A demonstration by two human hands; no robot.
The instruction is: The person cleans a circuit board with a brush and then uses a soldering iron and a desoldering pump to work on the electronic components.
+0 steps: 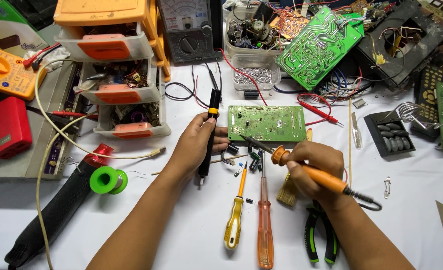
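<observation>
My left hand (194, 147) grips a black pen-shaped tool with a yellow band (211, 131), held upright just left of a green circuit board (276, 122) lying flat on the white table. My right hand (314, 170) holds an orange-handled soldering iron (309, 171); its dark tip touches the board's lower left edge. Small loose components (246, 161) lie below the board between my hands.
Two screwdrivers (251, 215), a brush (287, 192) and green-handled pliers (321, 235) lie near the front. A green solder spool (107, 180) and a black hot-air tool (51, 215) sit left. Drawers (116, 75), meters and more boards crowd the back.
</observation>
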